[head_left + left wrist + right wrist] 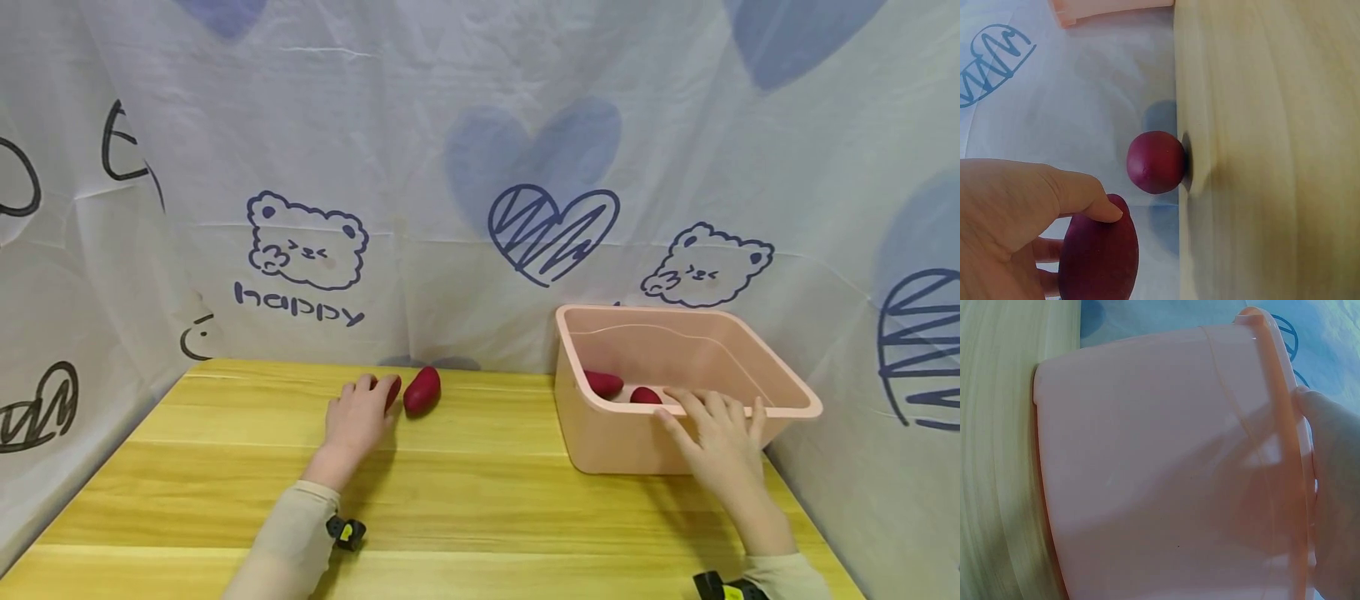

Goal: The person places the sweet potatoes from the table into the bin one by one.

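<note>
The held red tuber [1100, 256], sweet-potato-shaped, is in my left hand [356, 425], pinched btwn thumb and fingers; per the left wrist view it looks lifted off the worktop [487, 500]. Just to its R, nearly touching, the loose red tuber [422, 392] rests on the worktop near the back edge, tilted a bit in the head view.

Further R, well apart, is the pink box [630, 442], upright on the worktop, w/ the left inner tuber [603, 383] and the middle inner tuber [645, 396] on its floor; the near wall may hide others. My right hand [723, 442] lies over the box's near rim, thumb at the rim, other fingertips on the inner side. Can't tell if it really clamps the rim or just rests there, b/c the wall and rim block the right wrist cam's view. My hands are well apart.

Behind it all hangs the printed cloth [420, 150], hearts and bears.

Step in hand, I'd judge: pick-up done, carry to the box about to start. Next move prob. calls for height enough to clear the rim, then a swing R w/o knocking the loose one, right hand steadying the box.
</note>
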`<move>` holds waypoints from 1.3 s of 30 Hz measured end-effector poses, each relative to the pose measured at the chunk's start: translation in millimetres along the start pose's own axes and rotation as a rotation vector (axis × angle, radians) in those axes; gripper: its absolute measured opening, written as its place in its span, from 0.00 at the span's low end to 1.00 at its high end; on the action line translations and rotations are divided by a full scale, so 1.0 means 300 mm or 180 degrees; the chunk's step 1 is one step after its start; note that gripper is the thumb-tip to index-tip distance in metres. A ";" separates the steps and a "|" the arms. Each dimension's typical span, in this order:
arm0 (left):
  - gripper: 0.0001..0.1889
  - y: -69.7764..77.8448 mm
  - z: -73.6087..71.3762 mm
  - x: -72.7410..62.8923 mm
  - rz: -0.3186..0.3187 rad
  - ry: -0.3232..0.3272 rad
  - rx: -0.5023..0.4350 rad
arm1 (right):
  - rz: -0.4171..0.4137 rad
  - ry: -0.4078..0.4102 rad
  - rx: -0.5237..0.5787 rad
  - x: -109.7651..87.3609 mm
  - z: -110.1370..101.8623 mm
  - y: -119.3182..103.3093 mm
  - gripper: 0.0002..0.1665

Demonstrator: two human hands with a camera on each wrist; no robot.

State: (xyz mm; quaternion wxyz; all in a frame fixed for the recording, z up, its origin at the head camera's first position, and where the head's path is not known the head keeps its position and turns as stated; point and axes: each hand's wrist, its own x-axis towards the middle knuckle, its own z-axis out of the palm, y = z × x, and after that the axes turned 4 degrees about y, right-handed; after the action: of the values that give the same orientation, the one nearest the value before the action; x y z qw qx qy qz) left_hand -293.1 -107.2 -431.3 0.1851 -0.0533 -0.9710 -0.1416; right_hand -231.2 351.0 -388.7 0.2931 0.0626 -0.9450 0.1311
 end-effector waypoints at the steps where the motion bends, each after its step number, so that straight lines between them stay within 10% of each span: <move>1: 0.27 0.001 -0.003 0.000 0.0003 0.0022 -0.0004 | 0.0002 0.0000 0.0000 0.000 0.000 0.000 0.28; 39: 0.32 0.100 -0.073 -0.003 0.0470 0.0842 -0.0061 | 0.0001 0.0013 0.0026 0.000 -0.004 -0.002 0.28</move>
State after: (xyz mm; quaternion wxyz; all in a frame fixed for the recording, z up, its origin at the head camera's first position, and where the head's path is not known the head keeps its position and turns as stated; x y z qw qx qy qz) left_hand -280.1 -85.0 -404.3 0.3209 -0.1072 -0.9302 -0.1427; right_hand -230.6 350.7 -387.6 0.2947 0.0634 -0.9439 0.1350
